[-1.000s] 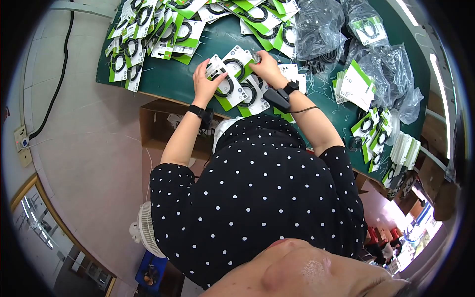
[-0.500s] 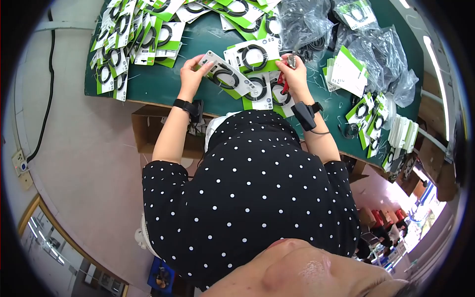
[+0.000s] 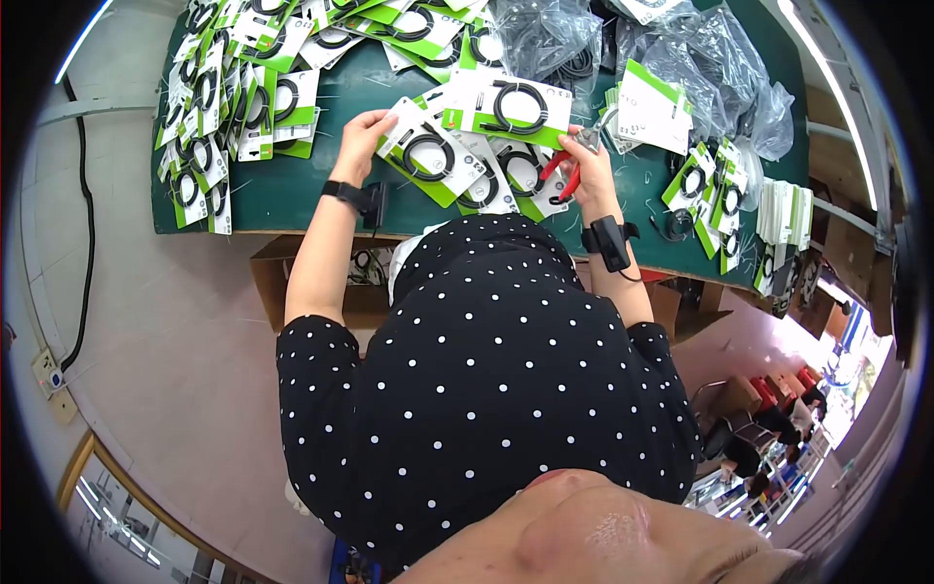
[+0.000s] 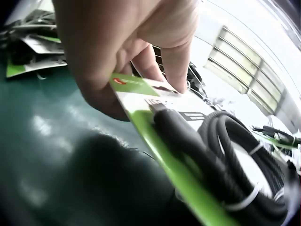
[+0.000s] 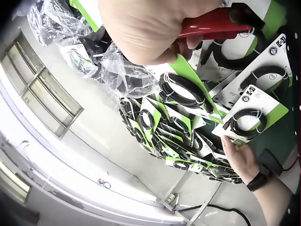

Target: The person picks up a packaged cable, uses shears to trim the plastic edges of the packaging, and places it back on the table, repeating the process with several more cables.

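In the head view, my left hand point(image 3: 362, 146) pinches the left corner of a white-and-green card point(image 3: 428, 151) with a coiled black cable on it. The left wrist view shows that cable point(image 4: 221, 150) close up, tied with white ties, fingers bent over the card's edge. My right hand point(image 3: 593, 173) grips pliers with red handles point(image 3: 572, 183), their metal end point(image 3: 590, 139) pointing away from me. Another carded cable point(image 3: 520, 105) is held by the same hand at its lower right corner. More carded cables point(image 3: 520, 167) lie between my hands, partly covered by the held ones.
A large heap of carded cables point(image 3: 263, 97) covers the far left of the green table point(image 3: 292, 185). Grey plastic bags point(image 3: 720, 54) sit at the far right, with a stack of cards point(image 3: 654, 107) before them. Several more carded cables point(image 3: 693, 183) lie near the right edge.
My hands have moved apart, the left one drawing its card to the left. The right hand has shifted right with the pliers and now holds a carded cable too. The view has also shifted.
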A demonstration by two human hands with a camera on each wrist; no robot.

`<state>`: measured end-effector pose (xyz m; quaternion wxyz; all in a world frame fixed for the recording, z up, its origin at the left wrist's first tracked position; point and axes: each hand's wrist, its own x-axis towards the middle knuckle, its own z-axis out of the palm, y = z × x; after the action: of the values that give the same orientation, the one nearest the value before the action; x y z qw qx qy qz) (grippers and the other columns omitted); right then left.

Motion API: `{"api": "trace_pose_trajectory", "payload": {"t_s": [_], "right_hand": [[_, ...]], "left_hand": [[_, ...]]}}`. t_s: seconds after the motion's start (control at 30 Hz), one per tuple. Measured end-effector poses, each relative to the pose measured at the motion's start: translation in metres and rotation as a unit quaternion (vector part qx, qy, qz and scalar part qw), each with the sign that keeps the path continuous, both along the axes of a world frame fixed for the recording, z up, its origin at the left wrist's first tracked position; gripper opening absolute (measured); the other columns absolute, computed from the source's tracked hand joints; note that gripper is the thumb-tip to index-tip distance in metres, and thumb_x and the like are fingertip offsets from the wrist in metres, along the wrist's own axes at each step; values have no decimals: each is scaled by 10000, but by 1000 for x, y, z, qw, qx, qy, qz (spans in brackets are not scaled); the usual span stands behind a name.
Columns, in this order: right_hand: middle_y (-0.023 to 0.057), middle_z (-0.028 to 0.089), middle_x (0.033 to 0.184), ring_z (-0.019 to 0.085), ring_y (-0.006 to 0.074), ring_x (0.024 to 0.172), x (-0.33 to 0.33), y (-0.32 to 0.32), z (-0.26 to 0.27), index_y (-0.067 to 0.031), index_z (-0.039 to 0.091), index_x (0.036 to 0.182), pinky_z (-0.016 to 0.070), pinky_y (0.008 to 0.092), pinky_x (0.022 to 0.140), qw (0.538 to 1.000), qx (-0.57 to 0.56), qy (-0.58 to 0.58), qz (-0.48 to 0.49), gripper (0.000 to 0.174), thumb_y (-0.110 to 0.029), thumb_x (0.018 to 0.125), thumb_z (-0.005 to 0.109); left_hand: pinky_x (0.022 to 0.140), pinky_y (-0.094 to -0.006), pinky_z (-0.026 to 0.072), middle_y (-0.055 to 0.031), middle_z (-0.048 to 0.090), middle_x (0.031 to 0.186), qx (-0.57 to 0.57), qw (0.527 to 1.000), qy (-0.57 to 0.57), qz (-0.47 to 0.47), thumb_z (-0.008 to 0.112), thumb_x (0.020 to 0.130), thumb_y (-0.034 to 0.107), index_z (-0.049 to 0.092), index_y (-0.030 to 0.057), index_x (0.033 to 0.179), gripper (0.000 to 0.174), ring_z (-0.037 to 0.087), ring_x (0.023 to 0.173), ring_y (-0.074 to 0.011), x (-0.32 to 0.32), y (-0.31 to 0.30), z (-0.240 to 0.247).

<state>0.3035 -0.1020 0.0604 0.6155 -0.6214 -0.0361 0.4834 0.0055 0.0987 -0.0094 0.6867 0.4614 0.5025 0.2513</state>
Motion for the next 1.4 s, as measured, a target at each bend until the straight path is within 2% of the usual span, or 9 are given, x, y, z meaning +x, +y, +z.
{"api": "trace_pose_trajectory", "payload": {"t_s": [0.1, 0.17, 0.47, 0.6, 0.73, 0.83, 0.97, 1.13, 1.4], "right_hand": [[42, 625, 819, 578, 96, 631, -2, -11, -8, -19, 555, 1051, 418, 199, 485, 995, -43, -75, 54, 303, -72, 787, 694], [37, 625, 815, 576, 92, 620, -1, -15, -10, -14, 552, 1058, 423, 199, 485, 988, -62, -111, 87, 320, -87, 783, 700], [30, 638, 805, 577, 72, 659, -2, -32, 9, -22, 565, 1072, 405, 187, 497, 965, -113, -148, 185, 326, -163, 808, 694], [35, 637, 812, 552, 61, 628, 9, -41, 6, -24, 568, 1070, 400, 187, 487, 951, -101, -185, 228, 331, -176, 807, 700], [63, 650, 865, 587, 76, 692, 7, -38, 22, -13, 562, 1093, 419, 182, 501, 950, -100, -183, 231, 329, -166, 828, 681], [74, 650, 884, 589, 84, 707, 1, -31, 29, -6, 558, 1100, 430, 186, 505, 955, -90, -180, 218, 325, -153, 834, 673], [87, 650, 912, 591, 92, 733, -5, -25, 31, -1, 551, 1112, 442, 189, 513, 958, -72, -178, 215, 318, -131, 843, 659], [54, 628, 852, 548, 70, 655, -6, -23, 29, -1, 553, 1091, 417, 191, 499, 963, -58, -164, 208, 311, -131, 835, 672], [21, 605, 801, 493, 50, 554, -13, -14, 27, -11, 559, 1068, 385, 192, 479, 960, -51, -161, 222, 305, -136, 821, 688]], "left_hand": [[835, -302, 471, -82, 659, 982, 148, 983, 108, -33, 708, 783, 139, 654, 22, 1043, 291, 613, 935, -202, 22, -1, -4], [881, -344, 458, -115, 644, 1046, 357, 887, 283, -73, 738, 727, 149, 654, 47, 1056, 354, 596, 1003, -253, 34, -4, -3], [936, -379, 437, -133, 551, 1225, 409, 880, 242, 15, 741, 729, 197, 617, 100, 1133, 433, 540, 1109, -296, 13, -27, -3], [942, -380, 440, -138, 538, 1234, 374, 879, 292, 53, 721, 774, 192, 570, 58, 1188, 461, 532, 1125, -292, -18, -21, -5], [926, -374, 463, -151, 537, 1214, 83, 946, -36, 311, 667, 847, 185, 518, 2, 1196, 421, 543, 1106, -274, -38, 13, 2], [837, -348, 518, -155, 546, 1179, -154, 868, -282, 377, 622, 889, 184, 534, -10, 1073, 281, 595, 1004, -249, -55, 47, 5], [772, -309, 542, -144, 601, 1078, -211, 795, -311, 476, 612, 894, 174, 551, 9, 975, 194, 630, 909, -224, -44, 59, 11], [676, -263, 548, -107, 649, 955, -154, 829, -253, 474, 605, 901, 175, 559, 7, 939, 179, 647, 807, -175, -48, 53, 6], [597, -194, 525, -54, 665, 870, -191, 926, -219, 239, 611, 903, 184, 586, 66, 927, 122, 640, 733, -94, -27, -46, 49]]}}
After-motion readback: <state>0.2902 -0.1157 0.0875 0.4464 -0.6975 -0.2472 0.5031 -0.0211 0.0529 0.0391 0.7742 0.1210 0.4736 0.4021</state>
